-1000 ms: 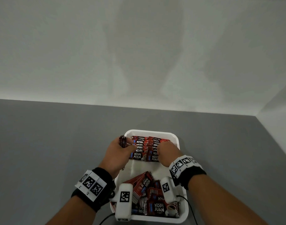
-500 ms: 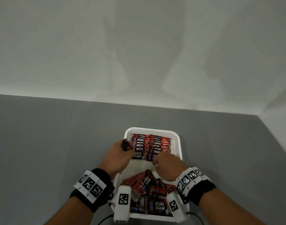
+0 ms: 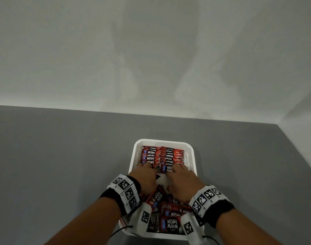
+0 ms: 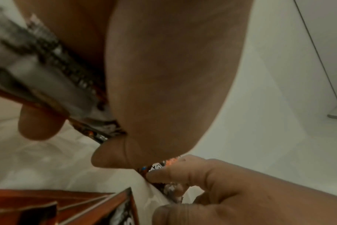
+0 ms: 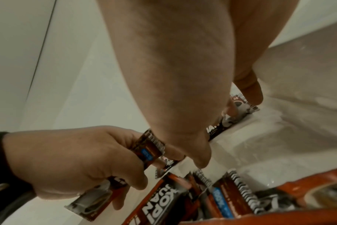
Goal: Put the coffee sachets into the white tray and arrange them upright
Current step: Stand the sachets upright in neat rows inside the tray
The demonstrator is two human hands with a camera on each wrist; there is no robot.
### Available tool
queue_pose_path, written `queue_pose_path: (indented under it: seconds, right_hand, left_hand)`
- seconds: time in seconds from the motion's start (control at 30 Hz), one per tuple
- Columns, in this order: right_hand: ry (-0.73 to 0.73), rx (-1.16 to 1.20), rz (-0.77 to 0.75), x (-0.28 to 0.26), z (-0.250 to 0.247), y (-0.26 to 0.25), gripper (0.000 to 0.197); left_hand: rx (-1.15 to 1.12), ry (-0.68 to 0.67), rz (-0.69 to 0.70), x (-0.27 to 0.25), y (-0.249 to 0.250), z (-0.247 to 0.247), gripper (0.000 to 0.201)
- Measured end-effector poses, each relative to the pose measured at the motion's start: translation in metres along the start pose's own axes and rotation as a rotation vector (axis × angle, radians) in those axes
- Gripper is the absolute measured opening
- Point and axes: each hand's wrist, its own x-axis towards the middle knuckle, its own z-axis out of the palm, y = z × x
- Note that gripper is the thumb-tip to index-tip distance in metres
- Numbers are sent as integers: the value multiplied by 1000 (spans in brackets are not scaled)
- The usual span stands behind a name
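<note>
Both hands worked inside the white tray, at the near face of the upright rows of sachets that filled its far half. The left hand held a sachet: in the right wrist view its fingers curled round the packet, whose long axis ran slantwise through the fist, one end poking out below the palm and the other toward the rows. The right hand had its fingers on the front sachet of the right-hand row, thumb in front and fingertips behind its top edge, so it appeared to pinch that packet and keep the row from falling forward.

The relation that mattered was this: the held sachet lay just on the near side of the left-hand row, tilted rather than upright, and the slot for it was directly ahead of the left fingers, against the row's front. The left hand was the nearer one; I judged it needed to tip the packet upright and press it home.

A loose heap of sachets lay flat and crisscrossed in the tray's near half, under the wrists, not yet stood up. Bare tray floor showed between heap and rows. The tray sat on a grey table against a pale wall, with a second wall meeting it at the right.
</note>
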Motion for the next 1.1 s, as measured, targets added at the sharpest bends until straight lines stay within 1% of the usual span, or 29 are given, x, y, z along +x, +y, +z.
queue_pose_path:
  seconds: [0.1,0.17,0.3,0.43,0.57,0.6,0.67,0.73,0.77,0.8,0.87,0.9,0.93,1.0,1.03,1.1]
  right_hand:
    - [8,-5,-7,0,1,1,43]
    - [12,-1,-3,0,1,0,46]
    - [26,7,18,0,1,-2,52]
    - [33,14,33,1,0,-4,50]
    - [15,17,25,1,-3,-4,46]
    - [9,20,25,1,-4,-4,45]
    - [3,27,27,0,-6,-5,43]
    - [4,30,28,-1,-8,-5,42]
    - [4,35,26,-1,-8,-5,42]
    - [3,44,26,-1,-9,-4,43]
    - [2,94,26,-1,-8,-1,45]
    - [4,144,24,0,-8,0,46]
    - [5,206,31,0,-10,2,47]
    - [27,328,45,-1,-15,4,51]
    - [57,380,42,-2,-20,4,49]
    - [153,504,39,-5,-34,-1,38]
  left_hand:
    - [46,26,4,4,0,4,52]
    - [79,50,22,4,2,4,47]
    - [54,86,13,7,0,8,43]
    - [-21,67,-27,8,-3,9,49]
    - [-31,35,-19,6,-3,6,60]
    - [-24,34,-13,4,-2,5,57]
    - [-19,55,-3,-2,2,0,43]
    - [-58,89,3,-9,5,-5,37]
    - [-123,100,-11,-12,6,-8,35]
    - [-219,132,-9,-15,6,-10,28]
    - [-438,230,10,-22,7,-17,4]
    - [-556,264,-1,-23,7,-20,17]
    - [-679,287,-14,-27,8,-24,25]
    - [-983,308,-48,-36,8,-31,26]
    - [-1129,310,-35,-38,6,-32,24]
    - [-1328,325,19,-41,7,-34,23]
